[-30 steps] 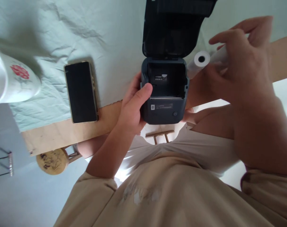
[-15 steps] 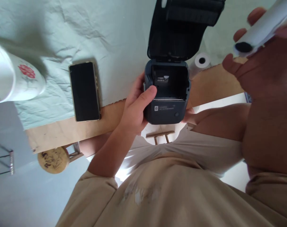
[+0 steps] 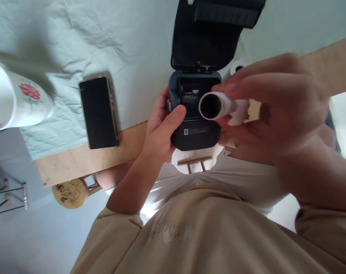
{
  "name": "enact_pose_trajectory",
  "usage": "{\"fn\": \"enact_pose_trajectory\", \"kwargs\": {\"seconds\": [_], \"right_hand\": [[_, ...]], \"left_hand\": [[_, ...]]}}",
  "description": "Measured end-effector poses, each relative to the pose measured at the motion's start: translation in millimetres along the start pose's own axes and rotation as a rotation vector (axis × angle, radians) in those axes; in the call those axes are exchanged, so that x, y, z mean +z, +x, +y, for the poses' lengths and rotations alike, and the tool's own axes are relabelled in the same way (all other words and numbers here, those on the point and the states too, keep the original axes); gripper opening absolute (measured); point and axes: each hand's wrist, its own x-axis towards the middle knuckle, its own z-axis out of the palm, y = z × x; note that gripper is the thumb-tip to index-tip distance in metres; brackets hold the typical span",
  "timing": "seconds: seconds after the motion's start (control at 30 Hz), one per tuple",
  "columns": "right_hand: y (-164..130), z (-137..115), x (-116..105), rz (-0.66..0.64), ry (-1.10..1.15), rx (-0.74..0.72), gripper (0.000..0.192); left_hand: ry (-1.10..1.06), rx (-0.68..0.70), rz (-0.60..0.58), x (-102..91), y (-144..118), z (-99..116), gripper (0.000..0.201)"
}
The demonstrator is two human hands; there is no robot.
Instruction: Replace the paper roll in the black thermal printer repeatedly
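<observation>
White paper is what your right hand (image 3: 278, 102) carries: a roll (image 3: 218, 106) pinched between thumb and fingers (image 3: 255, 74), its dark core end facing you, hanging just in front of the printer (image 3: 194, 114). The printer sits at the near edge of the surface (image 3: 76, 160), lid (image 3: 207, 34) swung up and back, bay open. Your left hand (image 3: 161, 133) clasps its left side, thumb curled over the front rim, fingers wrapped around the body.

To seat the roll well, I'd turn it so its axis runs across the bay, side to side, before lowering; right now the core points toward you, which looks wrong for dropping in. Keep the left grip firm so the printer doesn't slide off the edge. Watch the loose paper end: I can't tell which way it unwinds. Leave a tail out over the front before closing.

A second roll (image 3: 237, 66) lies behind the printer; a phone (image 3: 98, 112) and a white cup (image 3: 16, 102) rest to the left on the cloth (image 3: 118, 45).
</observation>
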Motion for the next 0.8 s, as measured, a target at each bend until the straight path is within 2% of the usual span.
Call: {"fn": "enact_pose_trajectory", "kwargs": {"seconds": [0.1,0.23,0.43,0.5,0.6,0.67,0.77,0.8], "right_hand": [[5.1,-2.7,1.3,0.073,-0.086,-0.156,0.023],[7.5,-1.5,5.6,0.102,-0.035,-0.194,0.022],[5.5,4.2,7.9,-0.044,-0.073,-0.208,0.012],[4.6,6.3,7.5,-0.014,-0.065,-0.255,0.007],[3.8,7.6,8.0,0.096,-0.069,-0.377,0.008],[4.4,7.6,9.1,0.069,-0.096,-0.457,0.011],[6.2,8.6,9.8,-0.092,-0.095,-0.507,0.021],[6.6,9.6,9.3,-0.101,-0.075,-0.515,0.023]], "left_hand": [[0.013,-0.001,0.030,0.7,-0.5,0.5,0.022],[0.024,-0.026,0.007,1.5,-2.0,1.8,0.021],[0.019,-0.016,0.058,7.9,-3.1,2.9,0.026],[0.017,-0.022,0.069,10.0,-3.4,2.7,0.026],[-0.006,-0.001,0.046,11.9,-4.5,2.4,0.026],[0.007,0.024,0.036,11.7,-5.9,2.6,0.035],[0.116,0.025,0.039,6.2,-7.4,2.7,0.061],[0.163,0.020,0.027,2.7,-7.3,2.5,0.068]]}}
